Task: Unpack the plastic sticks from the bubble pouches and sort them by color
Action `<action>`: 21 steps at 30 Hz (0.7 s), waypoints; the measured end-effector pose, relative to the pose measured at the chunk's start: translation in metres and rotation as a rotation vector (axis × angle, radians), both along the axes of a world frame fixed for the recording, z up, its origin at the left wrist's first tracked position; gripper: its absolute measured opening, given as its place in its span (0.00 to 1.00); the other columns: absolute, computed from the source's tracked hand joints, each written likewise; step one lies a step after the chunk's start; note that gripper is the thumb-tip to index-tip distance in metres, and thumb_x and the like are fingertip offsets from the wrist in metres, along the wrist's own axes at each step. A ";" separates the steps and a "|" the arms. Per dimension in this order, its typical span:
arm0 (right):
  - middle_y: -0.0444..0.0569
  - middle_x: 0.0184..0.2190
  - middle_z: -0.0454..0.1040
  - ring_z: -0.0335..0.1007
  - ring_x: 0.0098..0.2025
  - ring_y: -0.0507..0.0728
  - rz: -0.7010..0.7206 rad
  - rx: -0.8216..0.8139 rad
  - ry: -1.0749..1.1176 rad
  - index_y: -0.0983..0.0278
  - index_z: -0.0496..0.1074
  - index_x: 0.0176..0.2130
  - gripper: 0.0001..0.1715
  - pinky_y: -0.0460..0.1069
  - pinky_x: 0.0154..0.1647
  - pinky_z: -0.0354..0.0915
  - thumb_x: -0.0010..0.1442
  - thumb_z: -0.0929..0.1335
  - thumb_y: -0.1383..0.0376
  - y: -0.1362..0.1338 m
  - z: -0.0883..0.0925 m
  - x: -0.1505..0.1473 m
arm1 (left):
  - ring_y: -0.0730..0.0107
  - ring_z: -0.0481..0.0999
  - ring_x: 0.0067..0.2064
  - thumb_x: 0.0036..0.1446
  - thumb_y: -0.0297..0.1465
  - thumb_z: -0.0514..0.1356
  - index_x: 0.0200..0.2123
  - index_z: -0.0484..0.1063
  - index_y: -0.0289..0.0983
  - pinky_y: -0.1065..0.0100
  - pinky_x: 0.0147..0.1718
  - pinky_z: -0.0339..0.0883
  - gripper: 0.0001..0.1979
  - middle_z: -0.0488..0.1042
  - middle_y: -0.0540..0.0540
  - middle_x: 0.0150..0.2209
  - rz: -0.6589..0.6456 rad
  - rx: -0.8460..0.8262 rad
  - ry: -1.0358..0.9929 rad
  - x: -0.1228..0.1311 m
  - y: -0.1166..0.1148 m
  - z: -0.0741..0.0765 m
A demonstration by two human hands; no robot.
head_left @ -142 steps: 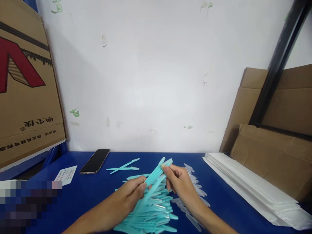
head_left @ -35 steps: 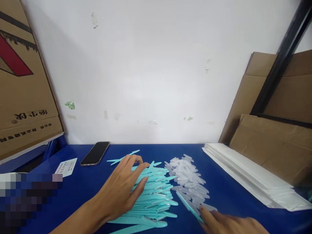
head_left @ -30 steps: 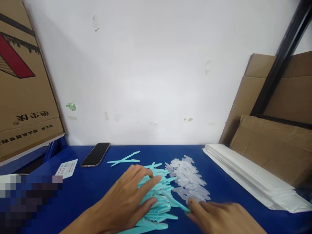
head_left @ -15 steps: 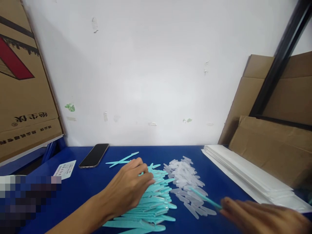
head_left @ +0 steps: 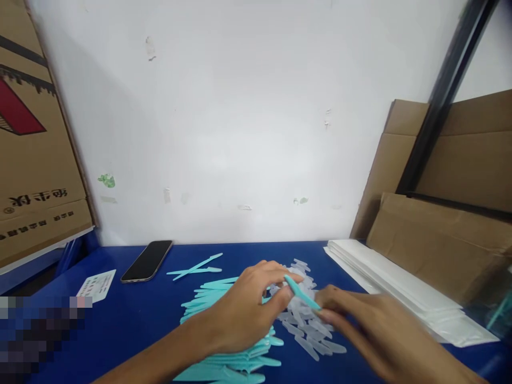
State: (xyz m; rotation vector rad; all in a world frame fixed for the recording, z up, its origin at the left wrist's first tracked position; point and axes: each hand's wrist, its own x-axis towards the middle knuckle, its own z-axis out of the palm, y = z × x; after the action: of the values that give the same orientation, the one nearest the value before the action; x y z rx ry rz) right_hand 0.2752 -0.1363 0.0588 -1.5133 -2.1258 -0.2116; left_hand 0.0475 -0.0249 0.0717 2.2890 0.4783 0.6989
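Observation:
A turquoise eyebrow razor is held between my two hands, slanting down to the right. My left hand pinches around its upper left end with thumb and forefinger. My right hand, partly blurred, grips the lower right end; whether it also holds a cap is hidden. Below the hands lies a heap of translucent blade caps. Under my left wrist spreads a pile of turquoise eyebrow razors, partly covered by the forearm. Two more razors lie crossed behind the pile.
A phone and a printed card lie on the blue table at left. White flat packs are stacked at right beside cardboard. A clear container or bag with turquoise pieces shows at the right edge.
My left hand has moved right from the razor pile to above the caps. My right hand has come left with a razor, and both hands now meet at it.

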 end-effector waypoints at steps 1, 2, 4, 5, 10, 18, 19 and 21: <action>0.41 0.26 0.76 0.70 0.24 0.52 0.065 -0.111 0.081 0.55 0.74 0.40 0.16 0.46 0.26 0.61 0.74 0.61 0.55 0.007 0.004 -0.012 | 0.60 0.75 0.51 0.73 0.37 0.51 0.55 0.77 0.46 0.59 0.52 0.69 0.17 0.77 0.46 0.53 -0.004 -0.088 -0.065 -0.002 -0.003 0.001; 0.41 0.25 0.75 0.68 0.24 0.52 0.103 -0.177 0.176 0.57 0.73 0.38 0.17 0.46 0.28 0.61 0.74 0.61 0.55 0.014 0.007 -0.023 | 0.60 0.75 0.51 0.73 0.37 0.51 0.54 0.78 0.45 0.61 0.52 0.69 0.17 0.77 0.46 0.53 0.008 -0.161 -0.132 -0.005 -0.004 0.002; 0.39 0.22 0.72 0.65 0.24 0.51 0.146 -0.237 0.391 0.58 0.74 0.36 0.18 0.46 0.30 0.61 0.73 0.63 0.53 0.029 0.012 -0.042 | 0.59 0.74 0.54 0.72 0.38 0.53 0.53 0.79 0.44 0.62 0.53 0.69 0.16 0.76 0.45 0.54 0.057 -0.257 -0.245 -0.011 -0.005 0.003; 0.39 0.20 0.70 0.63 0.22 0.51 0.153 -0.258 0.497 0.59 0.74 0.35 0.19 0.46 0.28 0.59 0.72 0.64 0.52 0.037 0.013 -0.050 | 0.58 0.74 0.54 0.72 0.39 0.54 0.52 0.79 0.43 0.63 0.53 0.69 0.16 0.76 0.45 0.54 0.079 -0.281 -0.283 -0.015 -0.004 0.004; 0.43 0.23 0.75 0.67 0.23 0.52 0.225 -0.349 0.836 0.62 0.79 0.32 0.22 0.46 0.24 0.60 0.66 0.70 0.48 0.073 0.013 -0.076 | 0.63 0.75 0.42 0.70 0.41 0.56 0.43 0.81 0.39 0.65 0.45 0.71 0.16 0.79 0.46 0.42 0.231 -0.152 -0.353 -0.037 0.009 0.009; 0.48 0.25 0.76 0.70 0.27 0.54 0.120 -0.076 0.183 0.64 0.75 0.30 0.33 0.50 0.34 0.60 0.77 0.55 0.53 0.105 -0.008 -0.043 | 0.67 0.77 0.33 0.73 0.40 0.51 0.44 0.77 0.38 0.67 0.37 0.71 0.17 0.79 0.49 0.33 0.425 0.372 -0.072 -0.081 0.056 -0.011; 0.49 0.28 0.77 0.72 0.31 0.55 0.132 -0.101 0.126 0.64 0.75 0.31 0.33 0.50 0.36 0.61 0.77 0.55 0.53 0.107 -0.011 -0.035 | 0.65 0.79 0.38 0.73 0.40 0.52 0.43 0.78 0.38 0.65 0.42 0.72 0.17 0.81 0.46 0.38 0.409 0.443 -0.004 -0.084 0.062 -0.019; 0.51 0.34 0.79 0.74 0.39 0.58 0.186 -0.153 0.060 0.64 0.77 0.35 0.30 0.51 0.42 0.63 0.77 0.56 0.55 0.110 -0.014 -0.023 | 0.61 0.80 0.42 0.73 0.40 0.52 0.45 0.78 0.39 0.63 0.43 0.73 0.17 0.81 0.45 0.40 0.413 0.497 0.134 -0.087 0.071 -0.034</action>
State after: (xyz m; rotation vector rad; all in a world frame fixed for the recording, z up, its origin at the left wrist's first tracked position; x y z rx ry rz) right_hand 0.2522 -0.0261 0.0444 -1.3745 -2.2612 0.0623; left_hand -0.0395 0.0459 0.0380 2.7445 0.9471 0.9510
